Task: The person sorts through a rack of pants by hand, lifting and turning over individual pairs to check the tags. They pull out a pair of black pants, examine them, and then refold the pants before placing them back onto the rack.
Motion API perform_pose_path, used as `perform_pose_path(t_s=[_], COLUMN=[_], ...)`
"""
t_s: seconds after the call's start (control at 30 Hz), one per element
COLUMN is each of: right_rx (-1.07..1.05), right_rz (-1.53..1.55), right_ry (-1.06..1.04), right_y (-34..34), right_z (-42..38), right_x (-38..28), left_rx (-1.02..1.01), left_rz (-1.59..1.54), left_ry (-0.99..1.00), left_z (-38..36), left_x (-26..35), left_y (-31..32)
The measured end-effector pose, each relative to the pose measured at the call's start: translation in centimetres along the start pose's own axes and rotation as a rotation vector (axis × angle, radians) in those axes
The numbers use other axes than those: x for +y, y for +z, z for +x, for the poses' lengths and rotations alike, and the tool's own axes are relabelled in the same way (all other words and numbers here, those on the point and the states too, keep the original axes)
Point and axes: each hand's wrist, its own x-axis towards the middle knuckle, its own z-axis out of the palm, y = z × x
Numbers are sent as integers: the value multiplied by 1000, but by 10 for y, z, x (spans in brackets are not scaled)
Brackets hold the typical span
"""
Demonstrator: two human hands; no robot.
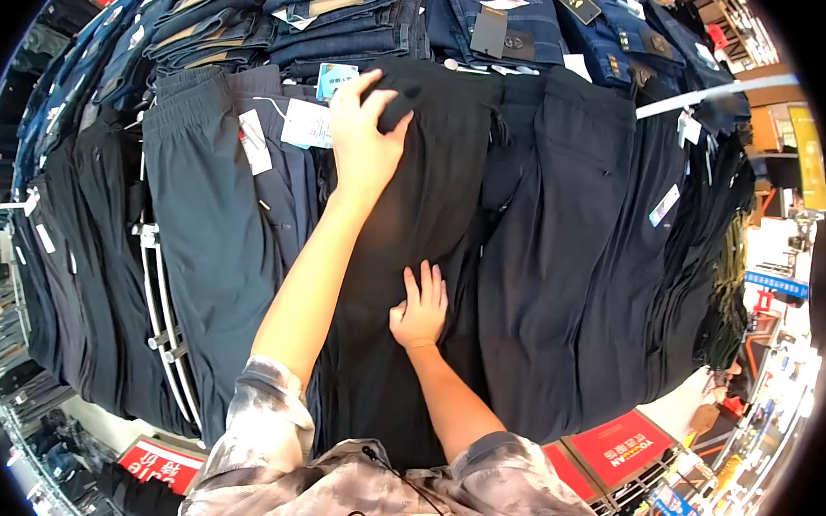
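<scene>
Black trousers [417, 183] hang in front of me, waistband at the top. My left hand [368, 134] is curled around the left corner of their waistband, with dark cloth between thumb and fingers. Lower down, my right hand [420, 305] lies flat on the trouser leg, fingers spread. Beside my left hand are a white tag [308, 124] and a blue tag [336, 81]. Dark green-grey trousers [210, 201] with a gathered elastic waist hang to the left. To the right hang dark navy trousers [559, 238].
Folded jeans [337, 16] are stacked along the top of the display, more denim [500, 24] beside them. A white metal bar [720, 95] juts out at the right. Metal rack posts [168, 329] stand at the left. Red signs [620, 446] sit below.
</scene>
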Motion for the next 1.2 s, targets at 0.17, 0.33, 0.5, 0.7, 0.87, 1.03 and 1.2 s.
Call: perform_pose_path(t_s=[0.17, 0.33, 0.5, 0.7, 0.87, 1.03, 1.2], right_rx=[8, 30, 31, 39, 36, 28, 31], right_rz=[-24, -41, -60, -68, -57, -38, -52], right_ry=[-3, -22, -26, -8, -2, -3, -3], right_y=[2, 4, 3, 3, 3, 2, 2], right_z=[0, -1, -1, 0, 0, 0, -1], right_x=[-1, 0, -1, -1, -2, -1, -2], left_rx=[-112, 36, 52, -217, -500, -299, 34], left_rz=[-180, -117, -99, -7, -193, -178, -452], left_ry=[86, 39, -50, -258, -476, -237, -239], left_z=[-24, -22, 15, 37, 57, 48, 38], left_x=[11, 12, -33, -65, -55, -41, -24], left_y=[-12, -6, 26, 50, 28, 20, 18])
